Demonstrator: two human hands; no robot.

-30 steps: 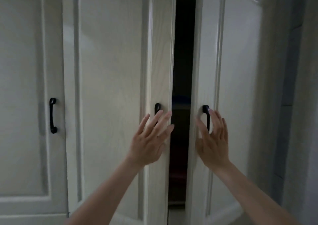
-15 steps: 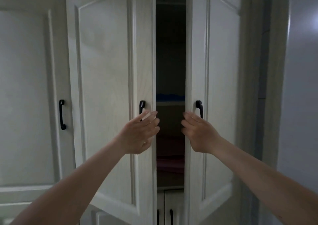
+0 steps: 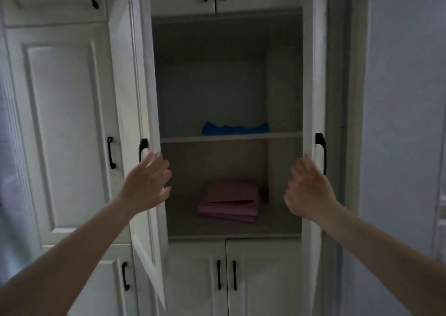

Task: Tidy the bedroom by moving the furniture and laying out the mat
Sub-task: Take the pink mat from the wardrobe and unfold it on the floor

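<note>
Both wardrobe doors [image 3: 135, 127] are swung wide. The left hand [image 3: 147, 182] is spread open and the right hand [image 3: 306, 190] loosely curled; nothing is held. A folded pink mat [image 3: 229, 201] is seen lower centre, a blue cloth [image 3: 235, 128] on the shelf [image 3: 231, 137] above. In this dim room, a released door could be knocked back against an arm.

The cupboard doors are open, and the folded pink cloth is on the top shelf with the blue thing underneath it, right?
Not quite. The head view shows the white cupboard doors open, but the folded pink cloth lies on the lower shelf, and the crumpled blue thing sits on the shelf above it, not underneath.
</note>
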